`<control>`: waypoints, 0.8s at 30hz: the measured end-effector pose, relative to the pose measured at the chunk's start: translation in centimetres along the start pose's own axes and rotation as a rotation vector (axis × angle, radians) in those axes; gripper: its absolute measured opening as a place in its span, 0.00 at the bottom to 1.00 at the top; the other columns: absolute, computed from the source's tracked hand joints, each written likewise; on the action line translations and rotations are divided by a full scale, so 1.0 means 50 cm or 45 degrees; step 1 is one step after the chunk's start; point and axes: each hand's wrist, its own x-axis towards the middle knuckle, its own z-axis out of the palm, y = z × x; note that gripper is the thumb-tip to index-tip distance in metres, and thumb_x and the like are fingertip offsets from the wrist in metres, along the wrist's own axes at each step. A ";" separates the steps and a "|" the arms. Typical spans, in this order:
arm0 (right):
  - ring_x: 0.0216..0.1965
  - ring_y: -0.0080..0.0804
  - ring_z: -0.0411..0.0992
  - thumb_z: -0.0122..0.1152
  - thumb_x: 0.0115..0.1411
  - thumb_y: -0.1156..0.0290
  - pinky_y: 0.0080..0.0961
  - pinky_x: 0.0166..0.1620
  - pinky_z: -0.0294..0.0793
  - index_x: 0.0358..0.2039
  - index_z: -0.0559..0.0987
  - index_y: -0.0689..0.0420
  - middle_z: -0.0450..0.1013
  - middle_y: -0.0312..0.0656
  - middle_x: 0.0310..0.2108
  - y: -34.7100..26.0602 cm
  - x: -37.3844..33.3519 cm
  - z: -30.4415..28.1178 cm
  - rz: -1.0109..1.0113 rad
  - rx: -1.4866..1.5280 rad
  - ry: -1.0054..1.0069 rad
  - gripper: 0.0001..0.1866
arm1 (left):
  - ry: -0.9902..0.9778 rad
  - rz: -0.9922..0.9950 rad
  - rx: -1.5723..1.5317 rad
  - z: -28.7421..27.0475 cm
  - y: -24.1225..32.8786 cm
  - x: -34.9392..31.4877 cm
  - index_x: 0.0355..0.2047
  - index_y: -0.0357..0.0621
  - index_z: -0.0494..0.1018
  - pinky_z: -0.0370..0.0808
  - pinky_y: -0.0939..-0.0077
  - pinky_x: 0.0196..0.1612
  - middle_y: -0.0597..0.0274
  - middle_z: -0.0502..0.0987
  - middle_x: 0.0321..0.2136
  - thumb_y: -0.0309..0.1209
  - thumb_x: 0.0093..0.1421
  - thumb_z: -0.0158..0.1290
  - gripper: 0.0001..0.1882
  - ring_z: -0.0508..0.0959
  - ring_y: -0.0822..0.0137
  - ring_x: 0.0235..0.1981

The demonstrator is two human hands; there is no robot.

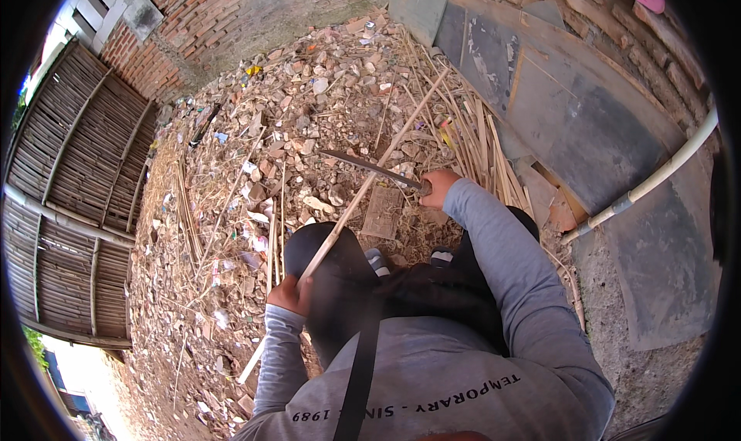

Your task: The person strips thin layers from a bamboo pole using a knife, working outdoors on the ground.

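My left hand (pixel 289 296) is closed round a long pale bamboo strip (pixel 345 219), near my left knee. The strip slants up and away to the right, and its lower end sticks out past my left wrist. In my right hand (pixel 439 188) is the handle of a machete (pixel 370 166), its dark blade pointing left. The blade crosses the strip ahead of my knees; I cannot tell whether it cuts into it. Below that crossing a flat brick-like block (pixel 383 212) lies on the ground between my feet and the blade.
Broken brick and stone rubble (pixel 309 125) covers the ground. Several bamboo strips (pixel 482 144) lie in a pile ahead to the right. Dark sheets (pixel 587 109) and a pale pipe (pixel 656 179) lean at the right. A bamboo panel (pixel 73 194) stands left, a brick wall (pixel 224 24) at the back.
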 end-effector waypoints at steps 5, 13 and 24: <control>0.41 0.47 0.76 0.66 0.41 0.57 0.36 0.47 0.74 0.45 0.78 0.57 0.77 0.51 0.37 0.003 -0.001 -0.001 -0.023 0.009 0.031 0.29 | 0.014 0.018 0.003 0.001 -0.002 -0.001 0.19 0.41 0.66 0.69 0.53 0.21 0.43 0.70 0.12 0.47 0.59 0.53 0.23 0.74 0.41 0.17; 0.41 0.48 0.75 0.65 0.41 0.58 0.37 0.47 0.74 0.44 0.78 0.58 0.77 0.52 0.37 -0.003 -0.001 -0.002 0.005 -0.003 0.022 0.28 | 0.011 0.030 0.025 0.005 -0.007 -0.001 0.18 0.41 0.64 0.68 0.53 0.21 0.44 0.69 0.12 0.47 0.59 0.53 0.23 0.73 0.41 0.16; 0.40 0.48 0.76 0.64 0.41 0.60 0.36 0.46 0.75 0.40 0.79 0.56 0.77 0.51 0.36 -0.006 -0.004 -0.006 0.008 0.024 0.024 0.24 | 0.001 0.004 -0.005 0.000 -0.002 -0.002 0.19 0.41 0.65 0.68 0.53 0.21 0.44 0.70 0.13 0.47 0.59 0.53 0.23 0.73 0.41 0.17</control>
